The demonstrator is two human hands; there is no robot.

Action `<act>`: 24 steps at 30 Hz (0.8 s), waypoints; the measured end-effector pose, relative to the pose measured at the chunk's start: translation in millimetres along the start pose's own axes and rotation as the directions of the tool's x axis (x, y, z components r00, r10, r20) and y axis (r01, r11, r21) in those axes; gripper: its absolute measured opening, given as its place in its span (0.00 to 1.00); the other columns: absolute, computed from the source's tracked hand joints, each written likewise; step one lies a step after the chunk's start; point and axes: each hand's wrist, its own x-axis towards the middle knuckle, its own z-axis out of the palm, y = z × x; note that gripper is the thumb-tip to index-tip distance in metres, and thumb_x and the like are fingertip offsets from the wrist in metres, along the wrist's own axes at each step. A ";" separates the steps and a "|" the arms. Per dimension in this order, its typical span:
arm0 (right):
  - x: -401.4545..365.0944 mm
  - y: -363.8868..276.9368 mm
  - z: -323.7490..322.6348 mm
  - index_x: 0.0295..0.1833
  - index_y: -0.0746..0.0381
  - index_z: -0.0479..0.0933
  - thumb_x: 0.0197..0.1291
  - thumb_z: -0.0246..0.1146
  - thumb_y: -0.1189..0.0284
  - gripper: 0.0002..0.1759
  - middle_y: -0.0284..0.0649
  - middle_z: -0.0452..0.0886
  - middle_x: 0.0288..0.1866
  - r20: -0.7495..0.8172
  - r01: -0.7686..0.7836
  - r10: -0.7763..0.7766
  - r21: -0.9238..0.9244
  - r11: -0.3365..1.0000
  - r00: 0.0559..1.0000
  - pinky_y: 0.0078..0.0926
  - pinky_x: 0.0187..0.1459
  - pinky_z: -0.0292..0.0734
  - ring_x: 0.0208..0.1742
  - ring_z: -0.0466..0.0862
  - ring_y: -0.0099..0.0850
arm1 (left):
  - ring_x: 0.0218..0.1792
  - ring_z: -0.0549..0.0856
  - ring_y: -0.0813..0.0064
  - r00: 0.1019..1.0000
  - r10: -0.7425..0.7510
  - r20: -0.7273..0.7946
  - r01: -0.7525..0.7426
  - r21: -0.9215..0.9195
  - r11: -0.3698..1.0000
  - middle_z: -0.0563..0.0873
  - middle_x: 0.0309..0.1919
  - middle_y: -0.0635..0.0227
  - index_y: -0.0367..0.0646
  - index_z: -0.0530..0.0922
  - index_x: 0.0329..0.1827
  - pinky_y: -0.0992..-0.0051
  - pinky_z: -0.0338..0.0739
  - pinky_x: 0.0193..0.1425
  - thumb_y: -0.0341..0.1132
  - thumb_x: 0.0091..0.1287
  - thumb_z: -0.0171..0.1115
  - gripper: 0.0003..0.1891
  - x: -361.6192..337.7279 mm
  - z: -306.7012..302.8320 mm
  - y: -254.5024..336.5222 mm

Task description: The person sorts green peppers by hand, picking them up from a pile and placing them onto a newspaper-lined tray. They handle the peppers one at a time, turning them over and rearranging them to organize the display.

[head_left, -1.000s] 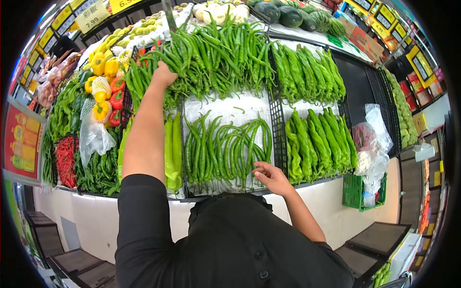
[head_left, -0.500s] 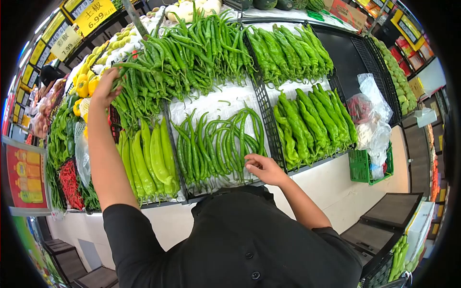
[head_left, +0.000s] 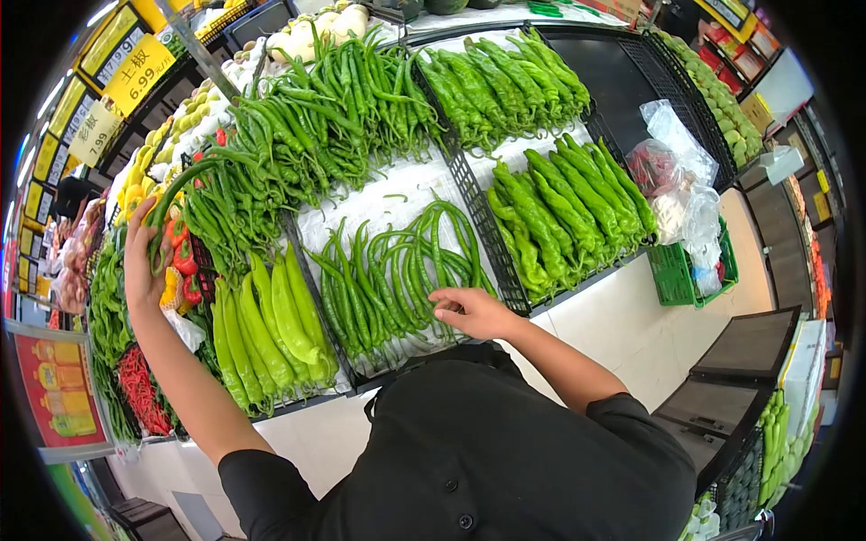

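At the left end of the large heap of long green chili peppers (head_left: 307, 126), my left hand (head_left: 142, 261) is closed round a long green chili pepper (head_left: 180, 185) that arches over toward the heap. My right hand (head_left: 478, 314) hovers low over the front rows of thin green chili peppers (head_left: 397, 270), its fingers loosely curled and thumb apart. White lining (head_left: 361, 212) shows between these rows and the heap. Left of the rows lie pale green peppers (head_left: 266, 329); to the right, beyond a black divider (head_left: 478, 216), are wrinkled green peppers (head_left: 573, 207).
Red chilies (head_left: 142, 392) and red peppers (head_left: 185, 257) sit on the left. Plastic bags (head_left: 690, 198) hang at the right above a green crate (head_left: 677, 270). Price signs (head_left: 138, 74) stand at upper left. A dark cabinet (head_left: 744, 347) is at the lower right.
My left hand has moved left and down, away from the heap, drawing the chili pepper with it. The camera view has turned slightly; my right hand stays over the front rows.
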 end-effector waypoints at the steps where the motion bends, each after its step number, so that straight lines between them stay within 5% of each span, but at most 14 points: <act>1: -0.3 0.7 1.0 0.66 0.65 0.76 0.70 0.64 0.64 0.24 0.47 0.89 0.49 0.000 0.000 0.000 0.007 1.000 1.000 0.35 0.50 0.81 0.45 0.87 0.37 | 0.25 0.74 0.85 1.000 0.017 -0.013 -0.017 0.008 1.000 0.77 0.32 0.73 0.46 0.72 0.73 0.85 0.66 0.25 0.29 0.70 0.48 0.26 -4.4 -2.4 -0.9; 5: 0.0 -1.3 4.0 0.65 0.64 0.77 0.70 0.65 0.65 0.23 0.47 0.88 0.48 0.029 0.010 -0.010 -0.004 1.000 1.000 0.35 0.48 0.81 0.43 0.86 0.36 | 0.24 0.71 0.86 0.999 0.014 -0.036 -0.005 0.247 0.969 0.75 0.31 0.73 0.46 0.72 0.74 0.85 0.62 0.25 0.28 0.68 0.49 0.28 -29.0 -9.3 6.0; 12: 7.7 -8.5 14.6 0.65 0.63 0.77 0.70 0.65 0.64 0.23 0.46 0.88 0.48 0.096 0.041 -0.040 -0.017 0.999 0.995 0.35 0.45 0.81 0.42 0.86 0.36 | 0.25 0.69 0.86 0.977 0.111 -0.182 -0.057 0.276 0.959 0.72 0.24 0.77 0.48 0.71 0.75 0.82 0.61 0.27 0.28 0.69 0.49 0.28 -78.9 -6.3 4.8; 16: 20.9 -20.4 20.3 0.65 0.64 0.77 0.70 0.65 0.65 0.22 0.46 0.88 0.48 0.131 0.073 -0.071 -0.010 0.997 0.989 0.35 0.44 0.81 0.41 0.86 0.36 | 0.25 0.68 0.86 0.947 0.241 -0.215 -0.126 0.443 0.888 0.74 0.27 0.75 0.50 0.70 0.75 0.83 0.63 0.29 0.27 0.70 0.49 0.28 -108.2 5.2 -3.0; 19: 33.2 -38.5 23.7 0.65 0.65 0.77 0.70 0.65 0.64 0.23 0.45 0.88 0.48 0.170 0.127 -0.117 -0.049 0.991 0.978 0.34 0.45 0.81 0.41 0.86 0.34 | 0.27 0.68 0.87 0.873 0.467 -0.141 -0.252 0.689 0.679 0.78 0.42 0.73 0.50 0.70 0.76 0.83 0.64 0.30 0.23 0.69 0.50 0.30 -124.1 11.6 -14.0; 23: 57.5 -66.0 39.9 0.65 0.66 0.76 0.73 0.63 0.63 0.23 0.41 0.87 0.46 0.218 0.167 -0.199 0.155 0.974 0.955 0.31 0.46 0.80 0.41 0.83 0.27 | 0.69 0.73 0.64 0.849 0.498 -0.175 -0.319 0.582 0.748 0.74 0.69 0.58 0.38 0.68 0.74 0.66 0.63 0.77 0.19 0.62 0.50 0.32 -163.1 58.9 -19.1; 24: 63.9 -82.2 45.9 0.66 0.66 0.75 0.73 0.63 0.63 0.24 0.41 0.87 0.45 0.200 0.209 -0.249 0.202 0.957 0.948 0.31 0.45 0.80 0.40 0.83 0.26 | 0.69 0.73 0.63 0.821 0.546 -0.166 -0.374 0.565 0.735 0.74 0.69 0.58 0.37 0.68 0.74 0.64 0.63 0.77 0.19 0.61 0.51 0.33 -171.5 72.1 -27.4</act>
